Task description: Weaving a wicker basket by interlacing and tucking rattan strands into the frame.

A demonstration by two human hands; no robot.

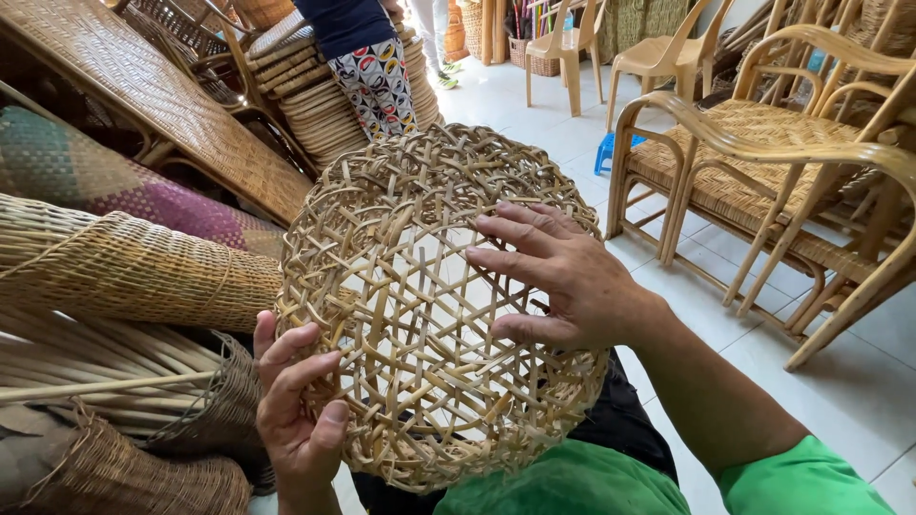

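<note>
Rattan, openly woven into a round basket (420,305), sits tilted between our hands above our lap, its domed side turned up so we can reach the weave. Our left hand (296,401) pinches its lower rim between thumb and fingers to steady it, while our right hand (563,281) lies flat, fingers spread, pressing the strands. Wicker chairs (763,162) stand alongside.
</note>
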